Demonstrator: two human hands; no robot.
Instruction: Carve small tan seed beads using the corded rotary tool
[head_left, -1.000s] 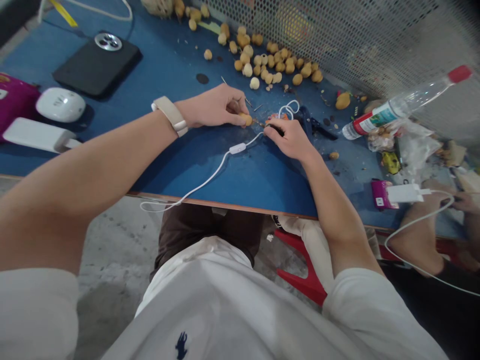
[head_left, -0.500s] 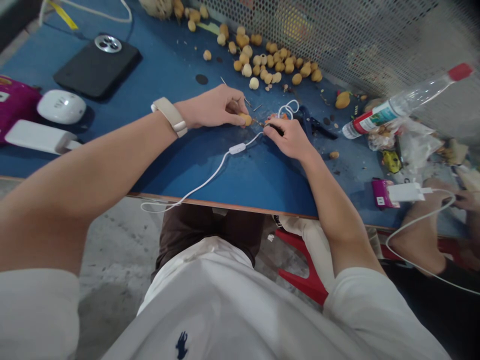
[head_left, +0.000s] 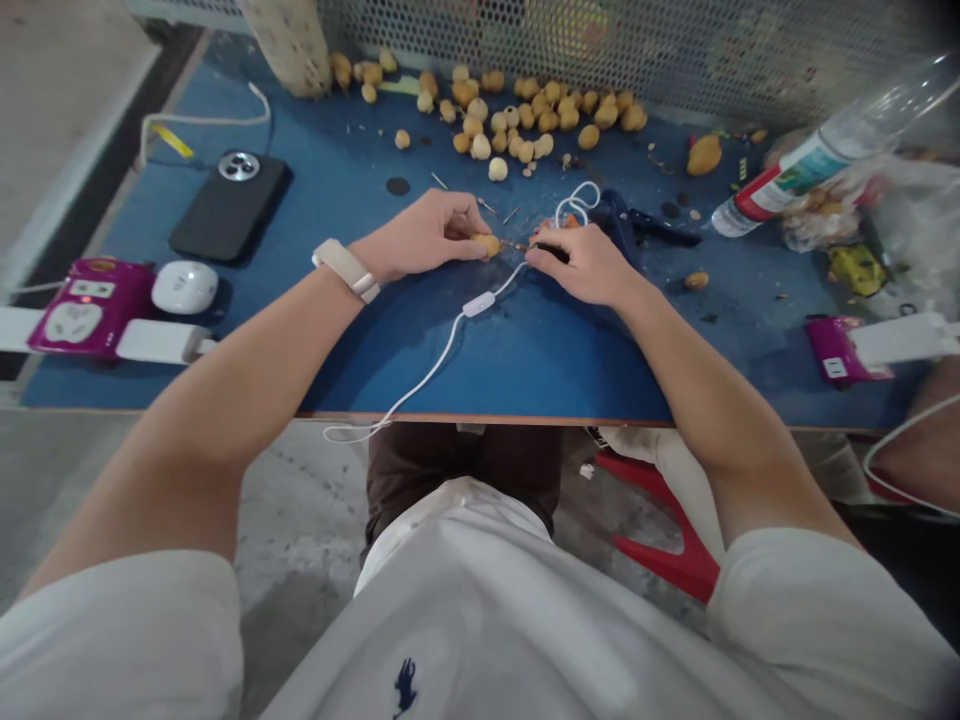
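Observation:
My left hand [head_left: 442, 230], a pale watch band [head_left: 346, 268] on its wrist, pinches a small yellow gourd [head_left: 489, 245] just above the table. My right hand [head_left: 581, 262] is closed around a small black corded rotary tool [head_left: 553, 252]. Its thin metal bit [head_left: 514, 245] points left at the gourd; whether the tip touches it I cannot tell. A white cord with an inline switch [head_left: 478, 303] runs from the tool across the table and over the front edge. Loose thin metal bits [head_left: 512, 215] lie just beyond the hands.
Many small gourds [head_left: 544, 110] are spread along the perforated metal screen [head_left: 480, 40]. A black phone [head_left: 231, 205], a white case [head_left: 184, 287] and a purple power strip [head_left: 94, 300] lie left. A clear plastic bottle [head_left: 795, 165] and another purple power block [head_left: 840, 350] are right.
The camera view has turned, so the table now appears more level and more of its left side shows. Both hands keep their grip on the gourd and the rotary tool.

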